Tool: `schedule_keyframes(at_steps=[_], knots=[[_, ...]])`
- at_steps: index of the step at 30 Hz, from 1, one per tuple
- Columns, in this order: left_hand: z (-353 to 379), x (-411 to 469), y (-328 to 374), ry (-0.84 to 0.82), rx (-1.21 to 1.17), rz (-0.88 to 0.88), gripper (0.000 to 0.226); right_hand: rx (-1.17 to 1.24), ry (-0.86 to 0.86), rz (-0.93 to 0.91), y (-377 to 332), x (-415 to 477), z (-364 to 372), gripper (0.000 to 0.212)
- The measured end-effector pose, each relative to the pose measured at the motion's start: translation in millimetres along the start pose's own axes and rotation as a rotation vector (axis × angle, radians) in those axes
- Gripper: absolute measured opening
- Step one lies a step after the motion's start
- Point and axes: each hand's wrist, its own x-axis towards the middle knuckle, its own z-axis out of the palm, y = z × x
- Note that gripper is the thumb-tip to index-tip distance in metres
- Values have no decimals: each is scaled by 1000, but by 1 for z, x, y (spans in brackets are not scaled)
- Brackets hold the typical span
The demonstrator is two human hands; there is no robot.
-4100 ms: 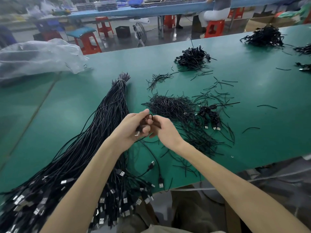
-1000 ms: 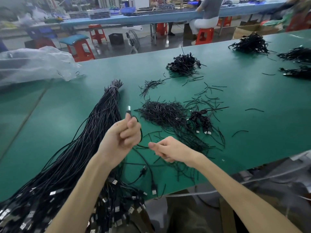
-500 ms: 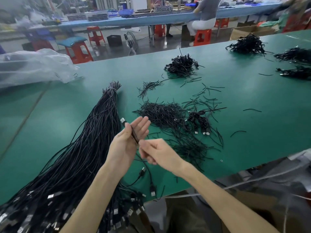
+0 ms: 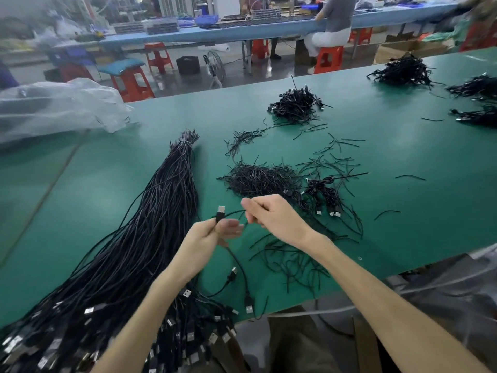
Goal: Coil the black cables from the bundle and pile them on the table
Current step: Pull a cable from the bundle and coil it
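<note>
Crumpled clear plastic bag [image 4: 53,109], red stool [image 4: 328,60], floor fan [image 4: 215,67], seated person [image 4: 334,20], cardboard box [image 4: 403,49]

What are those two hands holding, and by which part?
One black cable. The left hand grips it just below its USB plug; the right hand pinches it a little further along.

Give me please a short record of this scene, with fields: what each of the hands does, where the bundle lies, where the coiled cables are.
left hand: grips one black cable just below its USB plug, plug pointing up
right hand: pinches the same cable further along
bundle: lies on the green table, left of the hands, tied at its far end
coiled cables: small pile beyond the right hand
larger pile: farther back on the table
</note>
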Motion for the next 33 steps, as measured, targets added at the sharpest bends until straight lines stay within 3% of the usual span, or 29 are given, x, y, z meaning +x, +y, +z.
schedule_keyframes(at_steps=[2,6,11,14,19,23,26,28,33], knots=[[8,3,-2,152,-291,-19,33,23,-17,-41,-7,-5,12,46],[13,3,16,131,-765,-37,45,20,-52,-58,-4,-16,40,38],[11,-2,34,83,-791,63,30,138,-22,46,11,-25,51,40],[10,-7,36,17,-839,102,32,203,-6,89,14,-26,46,23],[21,-12,24,-23,-769,54,39,367,-50,31,7,-24,47,45],[23,-12,18,-50,-752,42,36,477,43,48,7,-25,49,38],[13,-13,13,-108,-645,51,32,316,115,25,7,-31,46,38],[7,-16,10,-100,-433,41,29,96,193,26,11,-33,43,44],[3,-19,2,24,-94,-66,24,-156,110,-12,19,-35,41,40]])
